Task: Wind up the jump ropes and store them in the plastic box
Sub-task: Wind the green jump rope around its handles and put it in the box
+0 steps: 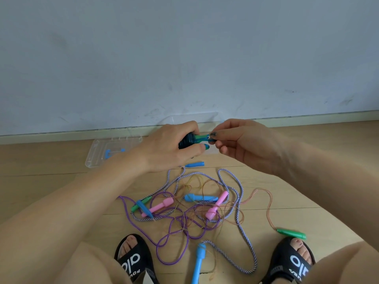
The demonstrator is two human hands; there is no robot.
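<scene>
Right at the bottom of the head view, closest to us, are two feet in black sandals (131, 261) on the wooden floor (51, 181). A light blue handle (198, 263) lies between them. A little farther out sits a big messy pile of jump ropes (184, 208): a purple cord, a blue-and-white twisted rope, thin see-through cords, and pink, blue and green handles all mixed up. One green handle (291, 233) lies off by the right foot.

Above the pile the person holds one rope up. The left hand (172, 148) grips a wound-up bundle (185, 141) of dark cord wrapped around green handles. The right hand (242, 142) pinches the end of it, by the handle tips.

The clear plastic box (205, 117) is hard to make out behind the hands, by the wall. Its clear lid (96, 156) lies flat to the left.

The ropes look light and floppy, so I think loops could slip off. The hard handles look like the best place to grab. The pile will likely snag, so pulling one handle slowly seems wise.
</scene>
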